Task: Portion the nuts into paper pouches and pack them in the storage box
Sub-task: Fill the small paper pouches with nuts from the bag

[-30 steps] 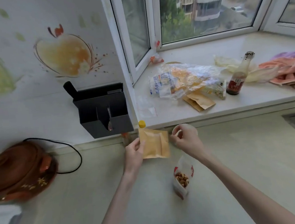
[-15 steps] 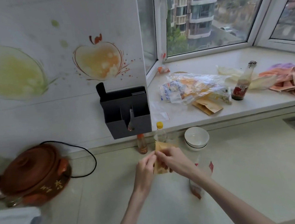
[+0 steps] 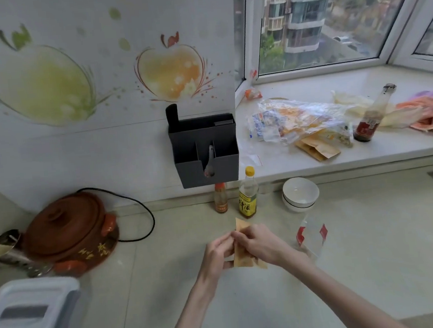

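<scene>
Kraft-brown paper is what both hands are working on: the pouch (image 3: 240, 253) is held upright just above the counter (image 3: 375, 254), pinched between the left hand (image 3: 216, 251) on its left edge and the right hand (image 3: 257, 244), whose fingers curl over its upper right side. A second ago the pouch was spread flat and wide between the hands, one on each edge and well apart; now the hands have closed in until they nearly touch, and the paper shows as a narrow strip with one corner poking up above the knuckles. That reads as squeezing or folding the pouch, either to pop its mouth open or to close it; I cannot tell which, nor whether any nuts are inside. The nut bag (image 3: 311, 236), clear with red corners, stands open on the counter just right of the right wrist, no closer to the pouch than before, and its contents are not visible from this angle. The storage box (image 3: 29, 311), white with a grey-clipped lid still on, has come into view at the lower left, well apart from the hands. More spare pouches (image 3: 317, 149) lie on the windowsill under a crumpled plastic bag (image 3: 292, 120). Portioning looks to be at an early stage, with nothing yet packed that I can see.
</scene>
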Demonstrator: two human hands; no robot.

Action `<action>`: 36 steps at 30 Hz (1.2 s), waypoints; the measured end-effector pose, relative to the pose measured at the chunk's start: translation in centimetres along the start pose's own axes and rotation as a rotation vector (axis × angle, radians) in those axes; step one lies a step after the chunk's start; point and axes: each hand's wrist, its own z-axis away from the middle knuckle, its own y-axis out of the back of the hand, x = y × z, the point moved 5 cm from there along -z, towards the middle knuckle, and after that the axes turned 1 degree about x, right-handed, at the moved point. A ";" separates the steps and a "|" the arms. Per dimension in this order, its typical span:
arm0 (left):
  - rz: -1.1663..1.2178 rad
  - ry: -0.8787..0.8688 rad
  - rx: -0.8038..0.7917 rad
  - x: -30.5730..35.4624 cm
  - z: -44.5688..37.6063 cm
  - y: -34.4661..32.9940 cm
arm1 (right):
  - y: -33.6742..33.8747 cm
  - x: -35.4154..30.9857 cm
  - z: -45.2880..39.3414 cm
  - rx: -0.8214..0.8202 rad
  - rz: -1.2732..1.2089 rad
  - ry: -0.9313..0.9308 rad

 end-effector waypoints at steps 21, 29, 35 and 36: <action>-0.601 -0.302 -0.031 2.8 -4.1 -2.8 | 3.2 1.9 -0.2 0.096 0.105 0.072; -0.608 -0.285 -0.021 3.3 -4.3 -1.7 | 3.4 0.7 -0.9 0.113 0.119 0.083; -0.609 -0.234 -0.052 4.4 -3.5 -1.5 | 3.2 0.8 -0.8 0.114 -0.033 0.053; -0.618 -0.231 -0.062 4.7 -3.4 -1.5 | 3.3 0.7 -0.9 0.097 -0.037 0.061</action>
